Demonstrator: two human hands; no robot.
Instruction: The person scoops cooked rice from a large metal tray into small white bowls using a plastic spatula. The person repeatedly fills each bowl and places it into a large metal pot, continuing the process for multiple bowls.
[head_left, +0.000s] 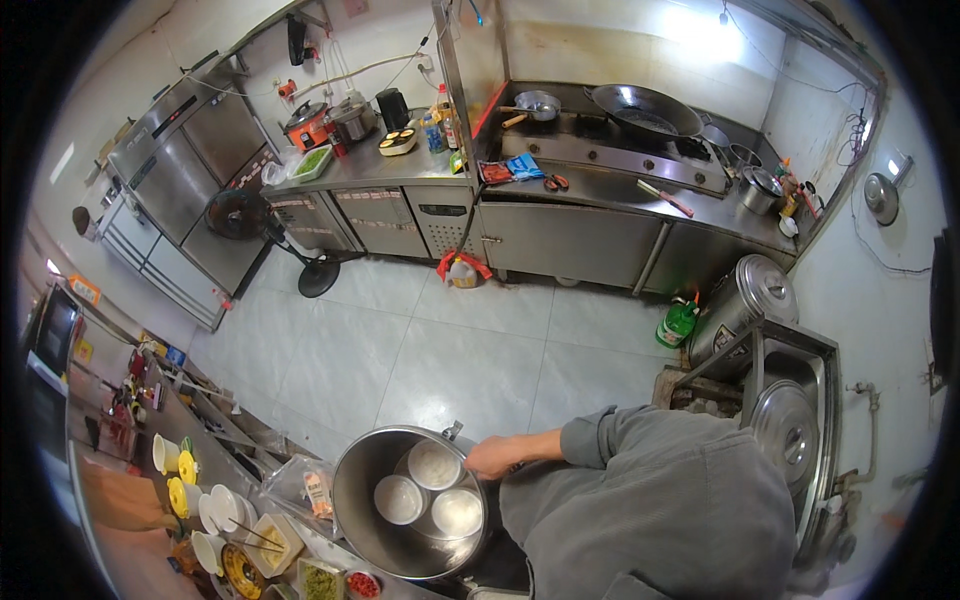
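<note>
My right hand (491, 456), in a grey sleeve, is at the right rim of a deep steel pot (352, 495). Its fingers are bent at the rim, close beside the upper round tub (435, 465); whether they grip the rim or the tub cannot be made out. Two more tubs, one at the left (399, 500) and one at the lower right (457, 514), stand inside the pot. All three have pale rims and whitish contents. A metal latch (452, 430) sits on the pot's far rim. My left hand is out of view.
Left of the pot is a counter with a plastic bag (289, 480), white cups (208, 553), a tub with chopsticks (274, 544), and chopped greens (321, 579). A steel sink (814, 360) lies right. Across the tiled floor (457, 360) stand a fan (240, 214) and a stove with a wok (645, 109).
</note>
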